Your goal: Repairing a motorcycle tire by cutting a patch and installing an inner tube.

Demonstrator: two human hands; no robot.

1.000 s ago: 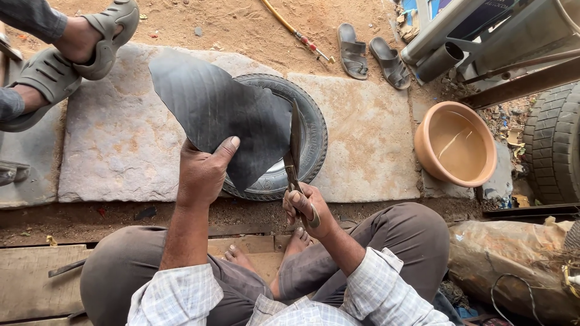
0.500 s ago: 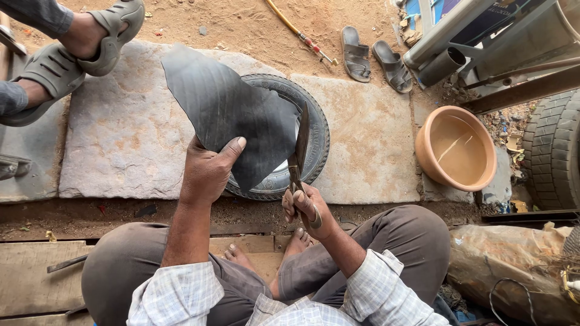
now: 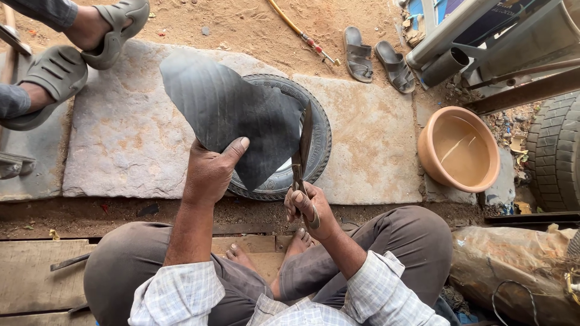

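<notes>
Both of my hands are busy over a small tyre (image 3: pixel 320 139) that lies flat on the stone slabs (image 3: pixel 121 145) in front of my crossed legs. My left hand (image 3: pixel 208 172) is closed on the lower edge of a sheet of black rubber (image 3: pixel 235 111), thumb pressed on top and the other fingers tucked under it, holding the sheet up so it covers most of the tyre and leans away to the left. My right hand (image 3: pixel 308 208) is wrapped shut around the handles of a pair of long shears (image 3: pixel 302 151), whose blades point up and away from me along the right edge of the rubber; I cannot tell whether the blades are parted. A bare foot (image 3: pixel 297 241) of mine shows just below that hand. To the right, well apart, sits a round clay-coloured bowl (image 3: pixel 459 148), and beyond the slabs a pair of sandals (image 3: pixel 377 60) lies on the sand. At the top left, another person's feet in grey clogs (image 3: pixel 78 48) rest at the slab's edge.
</notes>
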